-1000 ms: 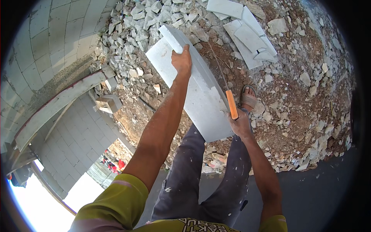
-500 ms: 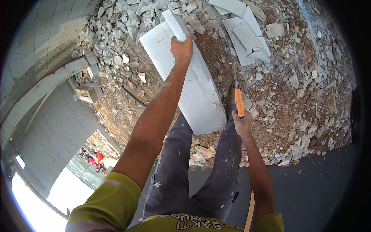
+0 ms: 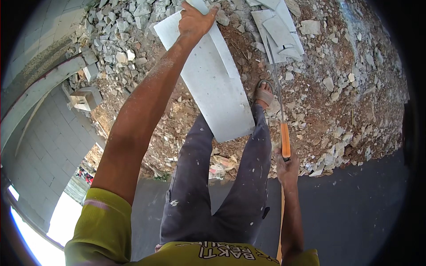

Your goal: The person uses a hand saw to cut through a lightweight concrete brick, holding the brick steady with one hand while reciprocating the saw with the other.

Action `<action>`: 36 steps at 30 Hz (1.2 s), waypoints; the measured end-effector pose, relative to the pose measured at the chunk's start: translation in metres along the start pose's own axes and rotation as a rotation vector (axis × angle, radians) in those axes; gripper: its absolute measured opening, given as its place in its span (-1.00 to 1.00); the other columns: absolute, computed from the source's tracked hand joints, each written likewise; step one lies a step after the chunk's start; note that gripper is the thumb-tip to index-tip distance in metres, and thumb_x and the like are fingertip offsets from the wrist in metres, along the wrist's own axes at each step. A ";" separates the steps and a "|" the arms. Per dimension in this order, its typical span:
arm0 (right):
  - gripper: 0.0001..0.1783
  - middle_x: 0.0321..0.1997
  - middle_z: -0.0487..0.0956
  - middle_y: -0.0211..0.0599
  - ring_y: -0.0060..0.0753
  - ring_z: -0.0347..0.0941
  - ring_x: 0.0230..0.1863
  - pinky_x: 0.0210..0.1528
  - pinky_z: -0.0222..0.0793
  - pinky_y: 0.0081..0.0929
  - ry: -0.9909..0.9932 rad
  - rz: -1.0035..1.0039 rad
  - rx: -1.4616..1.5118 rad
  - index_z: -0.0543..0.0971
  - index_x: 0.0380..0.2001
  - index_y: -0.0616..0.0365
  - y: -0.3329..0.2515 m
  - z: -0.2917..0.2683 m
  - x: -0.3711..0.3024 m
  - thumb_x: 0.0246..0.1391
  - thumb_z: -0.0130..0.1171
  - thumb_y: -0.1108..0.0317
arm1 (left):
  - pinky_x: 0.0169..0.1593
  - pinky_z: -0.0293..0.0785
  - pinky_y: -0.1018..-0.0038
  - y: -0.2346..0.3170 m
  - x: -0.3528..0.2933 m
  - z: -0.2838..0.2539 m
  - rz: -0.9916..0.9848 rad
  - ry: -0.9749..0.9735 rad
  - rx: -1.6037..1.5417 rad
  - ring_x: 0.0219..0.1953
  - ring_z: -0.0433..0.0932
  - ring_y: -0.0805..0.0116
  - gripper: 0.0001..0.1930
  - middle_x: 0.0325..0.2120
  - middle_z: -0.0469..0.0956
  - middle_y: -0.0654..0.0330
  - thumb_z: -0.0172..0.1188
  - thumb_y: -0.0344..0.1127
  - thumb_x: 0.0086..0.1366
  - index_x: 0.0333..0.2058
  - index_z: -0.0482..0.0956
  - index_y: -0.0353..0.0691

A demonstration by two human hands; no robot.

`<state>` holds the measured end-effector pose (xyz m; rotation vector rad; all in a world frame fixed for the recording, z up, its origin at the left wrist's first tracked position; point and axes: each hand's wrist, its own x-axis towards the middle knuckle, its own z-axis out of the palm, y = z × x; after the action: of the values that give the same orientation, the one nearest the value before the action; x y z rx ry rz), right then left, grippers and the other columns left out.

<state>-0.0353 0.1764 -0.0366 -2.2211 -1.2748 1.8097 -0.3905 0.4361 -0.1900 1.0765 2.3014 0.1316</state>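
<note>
white and gray, a long block (image 3: 219, 95) slants over the stony ground (image 3: 319, 102), its near end between the legs of the dark pants (image 3: 191, 195). the left hand (image 3: 195, 20) is wrapped over its far end, with the thumb stuck out to the right. the right hand (image 3: 287, 168) is closed around a saw (image 3: 284, 129) by its orange handle (image 3: 285, 142). the thin blade points away, right of the block and not touching it. broken flat pieces (image 3: 279, 33) lie near the tip.

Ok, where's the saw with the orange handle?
In the head view, the saw is right of centre, held in the right hand and pointing up the picture, right of the sandalled foot and pale block.
</note>
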 end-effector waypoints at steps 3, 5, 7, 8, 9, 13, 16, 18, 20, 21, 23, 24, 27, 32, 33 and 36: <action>-0.76 -0.58 0.52 -0.24 -0.53 0.44 -0.61 -0.55 0.32 -0.50 0.140 0.052 0.118 0.51 -0.23 0.33 0.005 0.009 -0.010 0.17 0.23 0.35 | 0.32 0.16 0.11 -0.013 0.004 0.004 0.121 0.109 0.084 0.30 0.08 -0.39 0.03 0.28 0.02 -0.43 0.14 0.20 0.21 0.35 -0.16 -0.41; -0.75 -0.53 0.54 -0.16 -0.39 0.48 -0.58 -0.54 0.34 -0.46 0.132 0.013 0.010 0.50 -0.22 0.33 0.006 0.025 0.004 0.17 0.22 0.35 | 0.29 0.19 0.07 -0.039 0.017 -0.003 0.379 0.343 0.009 0.22 0.22 -0.31 -0.13 0.19 0.17 -0.38 0.17 0.06 0.20 0.30 0.03 -0.39; -0.74 -0.47 0.55 -0.05 -0.11 0.51 -0.50 -0.47 0.40 -0.32 0.249 -0.227 -0.075 0.48 -0.17 0.32 0.046 0.041 0.025 0.17 0.20 0.35 | 0.28 0.19 0.05 -0.035 -0.001 0.002 0.639 0.336 0.053 0.20 0.25 -0.26 -0.21 0.17 0.20 -0.32 0.17 0.02 0.20 0.27 0.12 -0.33; -0.74 -0.45 0.54 0.00 0.00 0.51 -0.46 -0.41 0.41 -0.25 0.277 -0.227 -0.056 0.48 -0.16 0.31 0.042 0.049 0.038 0.17 0.19 0.35 | 0.27 0.19 0.04 -0.034 -0.012 -0.006 0.891 0.358 0.123 0.17 0.29 -0.22 -0.28 0.16 0.23 -0.25 0.17 -0.02 0.20 0.23 0.20 -0.28; -0.75 -0.43 0.54 0.04 0.12 0.50 -0.42 -0.36 0.43 -0.19 0.310 -0.231 -0.033 0.48 -0.15 0.30 0.036 0.056 0.057 0.17 0.17 0.36 | 0.27 0.19 0.04 -0.033 -0.015 -0.018 0.910 0.344 0.127 0.17 0.29 -0.22 -0.28 0.16 0.23 -0.25 0.17 -0.02 0.20 0.23 0.20 -0.28; -0.60 -0.19 0.53 -0.02 0.10 0.51 -0.19 -0.20 0.45 -0.11 0.481 -0.382 -0.262 0.42 -0.07 0.24 0.074 0.088 0.150 -0.01 0.24 0.44 | 0.43 -0.02 0.20 -0.019 -0.045 -0.025 1.468 -0.279 0.853 0.40 0.05 0.18 -0.19 0.35 0.10 0.12 0.26 -0.09 0.17 0.33 0.07 -0.09; -0.47 -0.07 0.47 -0.11 0.00 0.44 -0.02 -0.04 0.42 -0.13 0.572 -0.426 -0.417 0.39 0.00 0.13 0.085 0.104 0.215 -0.12 0.25 0.47 | 0.50 -0.19 0.22 -0.018 -0.048 -0.011 1.507 -0.577 1.101 0.44 -0.07 0.27 -0.18 0.39 0.00 0.23 0.27 -0.14 0.17 0.35 0.07 0.06; -0.46 -0.08 0.46 -0.14 -0.03 0.42 0.00 -0.01 0.41 -0.15 0.588 -0.422 -0.411 0.39 0.00 0.10 0.092 0.102 0.253 -0.13 0.25 0.47 | 0.50 -0.15 0.27 -0.019 -0.041 0.007 1.570 -0.570 1.131 0.41 0.03 0.33 -0.22 0.36 0.10 0.23 0.29 -0.14 0.15 0.33 0.14 0.05; -0.49 -0.12 0.46 -0.16 -0.06 0.43 -0.01 -0.01 0.41 -0.17 0.625 -0.440 -0.445 0.40 -0.01 0.07 0.088 0.098 0.277 -0.11 0.23 0.46 | 0.49 -0.11 0.27 -0.022 -0.030 0.009 1.618 -0.548 1.160 0.39 0.08 0.34 -0.28 0.33 0.16 0.24 0.28 -0.17 0.17 0.29 0.20 0.02; -0.49 -0.12 0.46 -0.16 -0.06 0.43 -0.01 -0.01 0.41 -0.17 0.626 -0.429 -0.425 0.40 -0.01 0.07 0.087 0.098 0.284 -0.11 0.23 0.46 | 0.48 -0.07 0.28 -0.025 -0.024 0.008 1.651 -0.517 1.166 0.37 0.14 0.35 -0.33 0.30 0.23 0.26 0.27 -0.19 0.18 0.26 0.26 -0.01; -0.55 -0.15 0.45 -0.19 -0.10 0.43 -0.02 -0.01 0.41 -0.16 0.570 -0.425 -0.425 0.40 -0.05 0.06 0.090 0.106 0.288 -0.08 0.22 0.44 | 0.43 0.06 0.28 -0.028 -0.016 0.005 1.660 -0.564 1.148 0.30 0.25 0.33 -0.40 0.22 0.35 0.29 0.30 -0.26 0.14 0.18 0.36 -0.04; -0.59 -0.14 0.45 -0.20 -0.09 0.43 -0.02 -0.02 0.41 -0.15 0.592 -0.463 -0.390 0.40 -0.09 0.07 0.097 0.109 0.286 -0.07 0.20 0.44 | 0.40 0.10 0.28 -0.029 -0.014 0.003 1.672 -0.598 1.136 0.28 0.28 0.33 -0.39 0.21 0.37 0.29 0.32 -0.27 0.11 0.17 0.37 -0.04; -0.58 -0.15 0.45 -0.20 -0.06 0.43 -0.02 -0.03 0.42 -0.12 0.550 -0.444 -0.373 0.39 -0.08 0.06 0.112 0.116 0.277 -0.07 0.20 0.44 | 0.33 0.20 0.27 -0.029 -0.013 0.004 1.715 -0.626 1.074 0.21 0.35 0.31 -0.39 0.15 0.43 0.27 0.36 -0.30 0.04 0.13 0.41 -0.07; -0.51 -0.11 0.44 -0.14 0.01 0.42 0.01 0.00 0.41 -0.09 0.518 -0.403 -0.316 0.37 -0.02 0.10 0.128 0.128 0.255 -0.09 0.21 0.46 | 0.32 0.22 0.26 -0.022 -0.018 0.009 1.668 -0.664 1.012 0.18 0.38 0.29 -0.39 0.10 0.46 0.25 0.36 -0.34 0.04 0.12 0.42 -0.08; -0.47 -0.09 0.44 -0.11 0.03 0.42 0.02 0.01 0.40 -0.09 0.535 -0.418 -0.288 0.36 0.01 0.12 0.125 0.130 0.252 -0.10 0.22 0.47 | 0.32 0.22 0.26 -0.022 -0.017 0.007 1.669 -0.662 1.014 0.18 0.38 0.29 -0.39 0.10 0.46 0.25 0.36 -0.34 0.04 0.12 0.42 -0.08; -0.43 -0.05 0.45 -0.04 0.08 0.42 0.01 0.02 0.40 -0.10 0.496 -0.377 -0.267 0.35 0.05 0.16 0.121 0.130 0.241 -0.11 0.22 0.50 | 0.31 0.21 0.26 -0.024 -0.015 0.004 1.675 -0.646 1.013 0.18 0.37 0.28 -0.39 0.09 0.46 0.25 0.36 -0.33 0.04 0.12 0.42 -0.09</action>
<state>-0.0721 0.1745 -0.3342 -2.1491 -1.7257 0.9331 -0.3964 0.4088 -0.1943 2.6797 0.2957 -0.6859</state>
